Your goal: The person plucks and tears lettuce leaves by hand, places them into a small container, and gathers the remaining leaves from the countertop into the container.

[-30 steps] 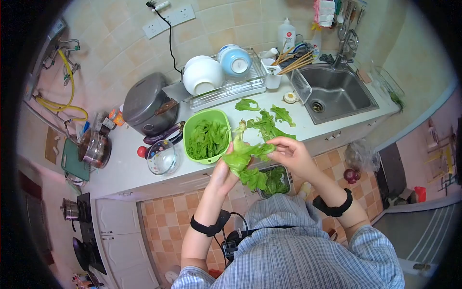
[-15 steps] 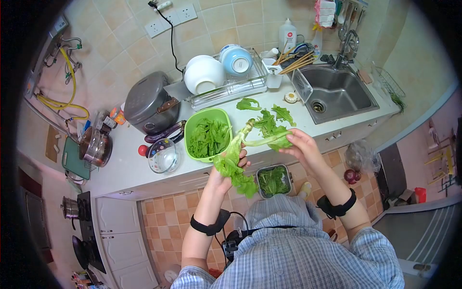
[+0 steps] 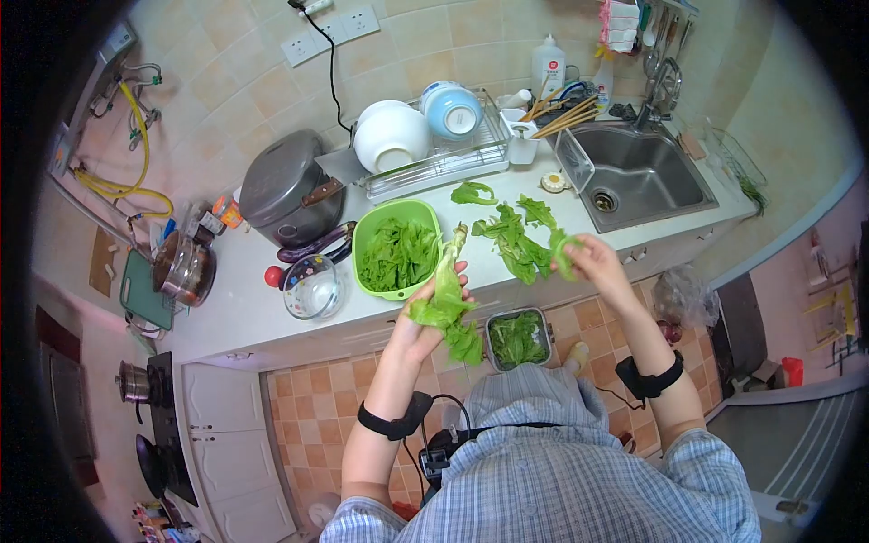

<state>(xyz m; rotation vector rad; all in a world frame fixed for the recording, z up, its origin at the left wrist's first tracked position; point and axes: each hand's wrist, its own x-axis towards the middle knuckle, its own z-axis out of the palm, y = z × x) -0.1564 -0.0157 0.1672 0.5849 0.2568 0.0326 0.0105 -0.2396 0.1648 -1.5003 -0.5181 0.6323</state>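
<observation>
My left hand is closed round a head of lettuce, its stem end pointing up and its leaves hanging down. Between the fingertips of my right hand is a torn lettuce leaf, held over the counter's front edge. Several loose leaves lie on the white counter between my hands and behind them. A green basket full of lettuce leaves stands just left of the lettuce head. Below the counter edge, a container holds more greens.
Left of the basket are a glass bowl, eggplants, a red tomato and a rice cooker. A knife rests by the dish rack. The sink is at the right.
My right hand has pulled a leaf off the lettuce head and moved right with it, away from my left hand. My left hand still holds the head. The view has shifted slightly.
</observation>
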